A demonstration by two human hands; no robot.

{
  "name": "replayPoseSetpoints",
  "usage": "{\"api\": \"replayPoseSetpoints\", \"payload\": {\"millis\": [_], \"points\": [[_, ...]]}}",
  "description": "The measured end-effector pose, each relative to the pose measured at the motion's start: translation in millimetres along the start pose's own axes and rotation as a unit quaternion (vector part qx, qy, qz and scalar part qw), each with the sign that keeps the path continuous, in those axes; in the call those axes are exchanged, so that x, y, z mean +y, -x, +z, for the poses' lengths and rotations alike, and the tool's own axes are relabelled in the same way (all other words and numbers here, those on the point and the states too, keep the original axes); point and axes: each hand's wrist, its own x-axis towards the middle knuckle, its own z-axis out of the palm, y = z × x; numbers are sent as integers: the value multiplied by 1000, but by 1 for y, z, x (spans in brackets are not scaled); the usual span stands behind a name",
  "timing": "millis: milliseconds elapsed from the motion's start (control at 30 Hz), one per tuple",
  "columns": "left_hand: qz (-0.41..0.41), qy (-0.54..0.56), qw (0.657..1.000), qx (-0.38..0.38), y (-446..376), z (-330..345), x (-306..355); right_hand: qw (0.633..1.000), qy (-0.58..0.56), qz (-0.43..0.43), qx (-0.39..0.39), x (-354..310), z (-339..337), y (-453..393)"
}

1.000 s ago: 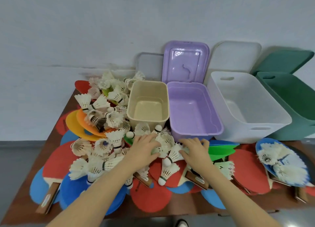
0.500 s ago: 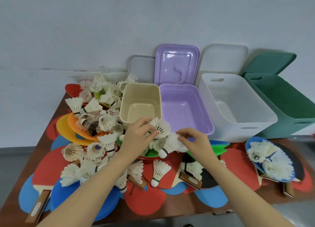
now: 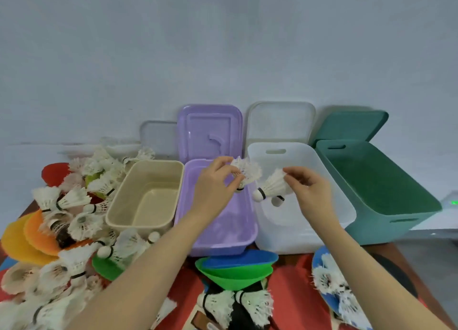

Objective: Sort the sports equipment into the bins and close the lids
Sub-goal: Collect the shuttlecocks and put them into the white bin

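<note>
the right hand [image 3: 311, 191] pinched shuttlecocks [image 3: 273, 187] directly above the white bin [image 3: 347, 208], corks tilted down-left; the left hand [image 3: 214, 186] pinched another shuttlecock [image 3: 247, 172] over the purple bin [image 3: 218, 240]

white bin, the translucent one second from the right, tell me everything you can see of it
The translucent white plastic bin is a deep, open rectangular tub with rounded corners and a slot handle cut into its far wall. It stands upright on the table between the purple plastic bin and the dark green plastic bin, close beside both. Its frosted lid leans on the wall behind. The right hand holds white feather shuttlecocks over it; one seems to be falling in.
</note>
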Motion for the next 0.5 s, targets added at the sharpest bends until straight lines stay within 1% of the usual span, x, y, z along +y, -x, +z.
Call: {"api": "replayPoseSetpoints", "payload": {"millis": [67,133,233,267,333,400,500], "points": [[-14,-3,1000,-5,-13,35,14,999,41,-23,12,12,-26,-20],[-30,-7,1000,6,-23,68,25,996,79,-36,20,27,-46,-38],[-51,-41,998,-1,-32,106,37,987,150,-56,-5,53,-67,-61],[-58,-60,996,-22,-34,116,38,982,180,-61,-24,62,-70,-66],[-73,-105,988,-88,-33,128,39,968,230,-73,-63,76,-76,-72],[-77,-149,976,-136,-28,130,40,958,259,-86,-88,86,-80,-70],[-52,-176,972,-145,-16,122,46,953,266,-101,-102,91,-86,-59]]}}
